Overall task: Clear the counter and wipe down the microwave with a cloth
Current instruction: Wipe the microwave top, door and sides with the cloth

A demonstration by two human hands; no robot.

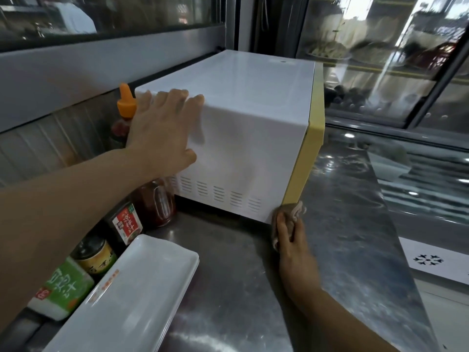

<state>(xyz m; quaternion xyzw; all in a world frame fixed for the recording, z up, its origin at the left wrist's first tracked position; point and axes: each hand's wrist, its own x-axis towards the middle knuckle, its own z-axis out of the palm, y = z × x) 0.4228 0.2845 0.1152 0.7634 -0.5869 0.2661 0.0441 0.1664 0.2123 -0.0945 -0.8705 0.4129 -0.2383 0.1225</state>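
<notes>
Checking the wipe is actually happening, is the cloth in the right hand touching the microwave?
Touching. The head view shows the cloth, bunched in the right hand, pressed against the microwave's lower front corner with no gap.

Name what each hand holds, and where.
The right hand grips a bunched brownish cloth against the white microwave's lower front corner. The left hand holds nothing; it rests flat on the microwave's side.

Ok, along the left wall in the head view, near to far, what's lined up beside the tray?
Green-labelled carton → dark jar with a yellow label → red-labelled box → jug of reddish sauce → orange-capped squeeze bottle, behind the left hand braced on the microwave.
</notes>
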